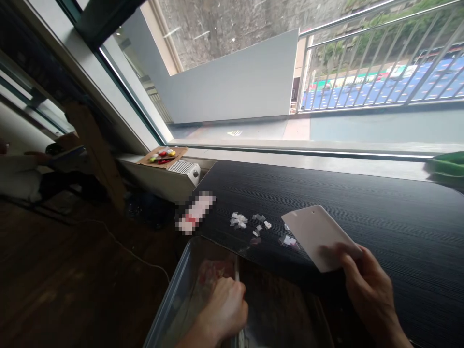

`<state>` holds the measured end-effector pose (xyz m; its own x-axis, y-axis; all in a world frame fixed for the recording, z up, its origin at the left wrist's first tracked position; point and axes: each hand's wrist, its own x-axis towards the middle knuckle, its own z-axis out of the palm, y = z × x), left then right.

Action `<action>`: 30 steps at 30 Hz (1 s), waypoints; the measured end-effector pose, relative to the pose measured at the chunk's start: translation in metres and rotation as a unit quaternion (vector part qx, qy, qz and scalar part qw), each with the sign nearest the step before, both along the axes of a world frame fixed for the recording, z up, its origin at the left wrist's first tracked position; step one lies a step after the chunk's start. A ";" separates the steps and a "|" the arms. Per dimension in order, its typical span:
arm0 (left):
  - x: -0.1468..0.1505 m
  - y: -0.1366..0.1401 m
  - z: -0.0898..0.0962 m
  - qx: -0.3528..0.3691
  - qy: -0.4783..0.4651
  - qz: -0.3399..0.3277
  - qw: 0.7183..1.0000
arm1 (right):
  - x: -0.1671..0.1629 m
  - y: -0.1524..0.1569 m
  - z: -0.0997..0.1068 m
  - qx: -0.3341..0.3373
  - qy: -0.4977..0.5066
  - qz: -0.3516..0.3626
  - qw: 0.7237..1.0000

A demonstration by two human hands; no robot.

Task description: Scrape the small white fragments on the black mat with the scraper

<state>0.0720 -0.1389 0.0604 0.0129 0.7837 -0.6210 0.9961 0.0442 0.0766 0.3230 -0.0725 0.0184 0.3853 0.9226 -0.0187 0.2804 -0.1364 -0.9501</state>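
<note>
My right hand (371, 287) pinches a thin pale card (317, 232) by its lower right corner. The card is tilted above the black table and has a small hole near its top edge. My left hand (225, 307) is closed, knuckles up, over a clear plastic bin (173, 278). Whatever its fingers hold is hidden. Just beyond that hand, a blurred red and whitish item (213, 271) shows in the bin. Several small white and clear pieces (238, 220) lie scattered on the table, with more small pieces (289, 240) by the card's left edge.
The black table (398, 217) runs along a window sill. A pixelated pinkish item (195, 213) lies at its left corner. Cardboard with colourful small items (163, 155) sits on the sill. Green cloth (447, 166) is at far right. A seated person (21, 174) is at left.
</note>
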 end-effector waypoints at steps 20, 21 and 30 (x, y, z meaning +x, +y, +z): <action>-0.019 0.024 -0.024 0.001 -0.103 -0.179 0.978 | -0.011 0.015 0.000 0.064 0.015 -0.089 0.994; -0.017 0.024 -0.025 0.005 -0.101 -0.183 0.978 | -0.011 0.015 0.001 0.066 0.022 -0.088 0.994; 0.004 0.007 -0.018 0.018 -0.085 -0.188 0.978 | -0.009 0.014 -0.005 0.084 0.065 -0.066 0.992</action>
<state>0.0760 -0.1318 0.0424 0.4054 0.7250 -0.5568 0.9141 -0.3289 0.2372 0.3141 -0.0582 0.0131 0.5067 0.8589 0.0739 0.1451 -0.0005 -0.9894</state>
